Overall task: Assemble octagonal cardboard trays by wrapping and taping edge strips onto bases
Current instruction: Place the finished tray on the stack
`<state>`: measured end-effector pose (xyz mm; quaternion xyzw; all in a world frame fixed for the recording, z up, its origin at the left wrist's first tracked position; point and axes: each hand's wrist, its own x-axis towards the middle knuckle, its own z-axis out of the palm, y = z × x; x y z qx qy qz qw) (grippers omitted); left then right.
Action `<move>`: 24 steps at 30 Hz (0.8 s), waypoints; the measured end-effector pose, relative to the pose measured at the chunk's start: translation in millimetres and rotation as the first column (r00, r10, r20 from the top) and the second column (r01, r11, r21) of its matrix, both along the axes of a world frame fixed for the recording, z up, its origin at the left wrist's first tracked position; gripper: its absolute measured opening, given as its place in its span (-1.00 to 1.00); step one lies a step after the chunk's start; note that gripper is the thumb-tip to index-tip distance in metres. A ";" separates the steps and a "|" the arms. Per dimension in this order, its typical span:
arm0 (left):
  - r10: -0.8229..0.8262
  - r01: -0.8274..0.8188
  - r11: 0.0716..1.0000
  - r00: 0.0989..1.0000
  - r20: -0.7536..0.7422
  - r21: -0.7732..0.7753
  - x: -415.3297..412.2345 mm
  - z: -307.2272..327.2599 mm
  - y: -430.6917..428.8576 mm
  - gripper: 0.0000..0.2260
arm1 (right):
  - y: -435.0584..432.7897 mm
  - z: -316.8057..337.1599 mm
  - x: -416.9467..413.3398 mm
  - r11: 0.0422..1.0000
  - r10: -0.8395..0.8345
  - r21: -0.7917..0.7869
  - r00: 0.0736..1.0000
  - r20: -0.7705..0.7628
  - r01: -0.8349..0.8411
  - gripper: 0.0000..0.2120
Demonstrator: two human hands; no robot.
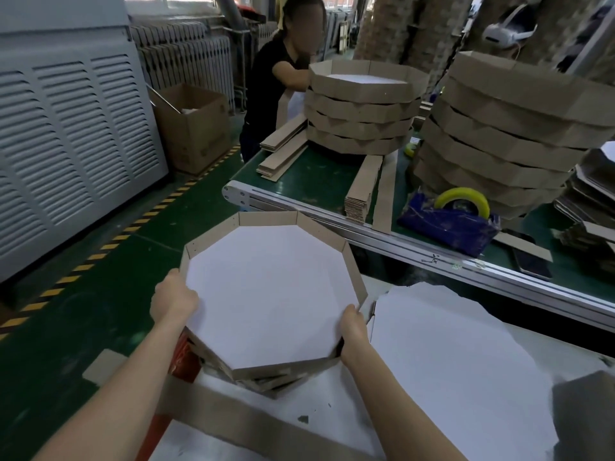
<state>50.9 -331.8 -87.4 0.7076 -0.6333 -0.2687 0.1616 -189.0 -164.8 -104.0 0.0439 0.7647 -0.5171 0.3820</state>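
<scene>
Both hands were well apart: left hand and right hand gripped opposite rims of the octagonal tray, which sat on top of a short stack of trays. The scribble on the conveyor rail was too small to read.

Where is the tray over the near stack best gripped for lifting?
By its brown edge wall on two opposite sides, coming from left and right, as the left hand and right hand grip the tray now. It is wide and shallow, probably too broad for one hand, and the upright wall gives fingers a lip.
</scene>
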 end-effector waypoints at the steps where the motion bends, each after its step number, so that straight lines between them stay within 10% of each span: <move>1: -0.005 0.005 1.000 1.000 0.001 -0.005 -0.1 -1.1 -0.3 -0.86 | -0.1 -0.4 -1.0 1.000 -0.005 0.005 1.000 -0.010 0.005 -0.53; 10: -0.028 0.027 0.999 0.999 0.026 0.024 -1.9 3.6 2.2 -0.75 | 6.5 -0.4 3.2 1.000 -0.011 0.003 1.000 0.012 0.011 -0.57; 14: -0.183 0.231 0.961 0.943 0.279 -0.151 -15.5 14.1 21.9 -0.46 | 9.0 5.9 6.9 1.000 -0.010 -0.005 1.000 0.014 0.010 -0.56; 20: -0.839 0.841 0.541 0.541 -0.060 0.012 -52.5 29.2 76.4 -0.46 | 7.2 17.5 10.1 0.990 -0.072 -0.103 0.983 0.171 0.091 -0.54; 24: -0.979 0.954 0.203 0.200 0.036 0.219 -62.2 9.2 100.8 -0.33 | 16.9 12.4 6.1 0.991 0.059 -0.130 0.975 0.215 -0.031 -0.47</move>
